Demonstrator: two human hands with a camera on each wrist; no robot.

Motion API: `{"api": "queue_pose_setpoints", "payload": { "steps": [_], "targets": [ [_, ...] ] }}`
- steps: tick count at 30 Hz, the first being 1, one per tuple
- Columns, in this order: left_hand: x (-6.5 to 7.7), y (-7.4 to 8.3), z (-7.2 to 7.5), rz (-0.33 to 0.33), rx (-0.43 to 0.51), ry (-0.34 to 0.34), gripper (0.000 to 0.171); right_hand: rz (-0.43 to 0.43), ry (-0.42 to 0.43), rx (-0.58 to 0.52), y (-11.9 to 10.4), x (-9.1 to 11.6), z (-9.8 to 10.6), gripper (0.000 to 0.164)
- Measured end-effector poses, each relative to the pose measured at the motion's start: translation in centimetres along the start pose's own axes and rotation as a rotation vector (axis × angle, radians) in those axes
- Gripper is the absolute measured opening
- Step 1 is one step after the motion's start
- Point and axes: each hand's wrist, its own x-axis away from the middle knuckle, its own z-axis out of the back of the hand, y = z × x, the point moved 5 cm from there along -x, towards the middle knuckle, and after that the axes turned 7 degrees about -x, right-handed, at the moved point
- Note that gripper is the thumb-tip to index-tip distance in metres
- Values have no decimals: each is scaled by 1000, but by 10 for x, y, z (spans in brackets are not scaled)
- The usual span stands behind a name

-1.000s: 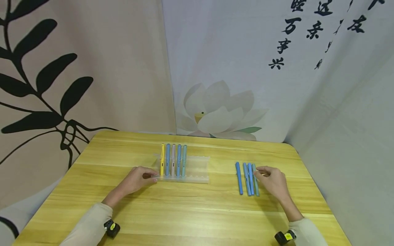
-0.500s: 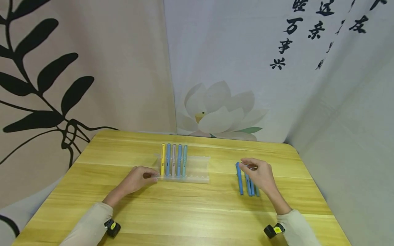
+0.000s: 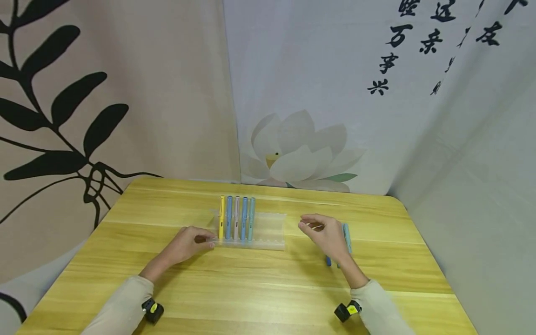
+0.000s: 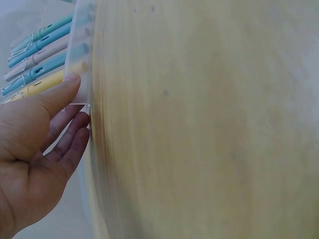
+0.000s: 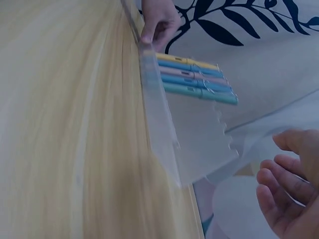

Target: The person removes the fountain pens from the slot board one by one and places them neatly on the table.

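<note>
A clear plastic pen stand (image 3: pixel 270 228) holds a row of pens: a yellow pen (image 3: pixel 221 217), a blue pen (image 3: pixel 229 217), a pale pink pen (image 3: pixel 236 217), another blue pen (image 3: pixel 244 217) and a green pen (image 3: pixel 251 218). My left hand (image 3: pixel 188 244) pinches the stand's left end, thumb (image 4: pixel 72 87) on its front lip and fingers underneath. Between the stand and the loose pens, my right hand (image 3: pixel 326 235) hangs over the table with fingers loosely bent. Nothing shows between its thumb and fingers in the right wrist view.
Loose pens lie right of the stand, mostly covered by the right hand and wrist; a light green pen (image 3: pixel 347 237) and the end of a blue pen (image 3: pixel 328 261) show. The wooden table (image 3: pixel 251 298) meets printed curtains (image 3: pixel 188 116) at its back edge.
My right hand has moved left from beside the loose pens, across them, toward the stand, carrying nothing visible. The left hand and the stand have stayed in place.
</note>
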Motion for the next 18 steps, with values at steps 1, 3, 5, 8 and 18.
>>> {"api": "queue_pose_setpoints", "payload": {
  "steps": [1,3,5,8,18],
  "targets": [
    [0,0,0,-2,-1,-1,19,-4,-6,-8,0,-1,-4,25],
    [0,0,0,-6,-3,-3,19,-20,-14,-27,-1,-2,-13,24],
    [0,1,0,-7,-5,-5,19,-43,-23,-46,-2,-3,-21,24],
    [-1,1,0,-6,-1,-7,20,-60,-29,-70,-5,-6,-34,23],
    [0,1,1,1,-4,-6,20,-81,-83,-111,-8,-14,-72,20]
  ]
}}
